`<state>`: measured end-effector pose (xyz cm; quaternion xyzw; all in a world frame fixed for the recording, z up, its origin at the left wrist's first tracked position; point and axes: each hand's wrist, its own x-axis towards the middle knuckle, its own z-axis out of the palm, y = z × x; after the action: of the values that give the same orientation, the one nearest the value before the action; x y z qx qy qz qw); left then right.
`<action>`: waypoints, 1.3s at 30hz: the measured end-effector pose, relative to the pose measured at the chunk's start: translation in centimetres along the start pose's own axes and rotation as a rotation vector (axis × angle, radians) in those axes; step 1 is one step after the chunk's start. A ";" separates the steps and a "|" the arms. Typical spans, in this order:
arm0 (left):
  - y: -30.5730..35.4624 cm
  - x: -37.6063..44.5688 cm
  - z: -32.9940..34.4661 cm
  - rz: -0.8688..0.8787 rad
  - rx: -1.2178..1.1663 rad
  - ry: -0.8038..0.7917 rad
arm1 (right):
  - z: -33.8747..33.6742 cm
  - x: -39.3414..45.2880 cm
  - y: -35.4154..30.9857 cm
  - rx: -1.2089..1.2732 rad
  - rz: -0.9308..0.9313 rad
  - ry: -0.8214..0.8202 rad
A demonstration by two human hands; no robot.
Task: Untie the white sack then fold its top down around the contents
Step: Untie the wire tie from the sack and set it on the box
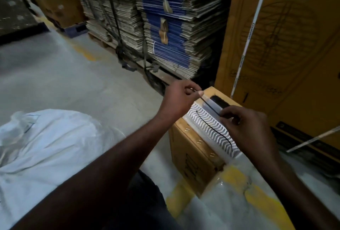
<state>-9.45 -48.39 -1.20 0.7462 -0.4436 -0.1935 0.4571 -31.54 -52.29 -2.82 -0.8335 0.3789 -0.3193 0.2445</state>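
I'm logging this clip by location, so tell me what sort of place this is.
Most likely a warehouse or packing storeroom. Strapped stacks of flattened cartons sit on a pallet, large printed cardboard boxes stand on the right, and the bare concrete floor carries painted yellow lines.

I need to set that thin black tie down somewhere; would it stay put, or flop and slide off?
The thin black tie probably flops: its free tail curves limply over the white ribbed insert. It looks very light, stretched between the left hand and right hand by pinches alone. Likely it would slip off easily.
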 end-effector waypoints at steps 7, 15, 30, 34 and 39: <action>-0.6 1.3 1.6 0.035 0.435 -0.104 | 2.5 0.7 1.9 -0.098 0.103 -0.214; -2.3 0.4 -0.6 0.024 0.391 -0.029 | 4.6 0.9 1.8 -0.213 0.085 -0.321; -1.6 -2.9 -2.5 0.041 0.313 0.014 | 3.5 1.2 -1.1 -0.199 0.090 -0.200; -0.3 -4.1 -3.9 0.063 0.283 0.061 | 2.8 1.1 -4.1 -0.135 0.022 -0.076; 1.1 -7.0 -7.6 0.119 0.246 0.130 | 2.5 0.2 -10.3 0.005 -0.104 -0.021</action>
<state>-8.45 -38.82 2.79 0.7800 -0.4766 -0.0617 0.4007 -24.76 -45.94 2.30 -0.8547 0.3317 -0.3236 0.2339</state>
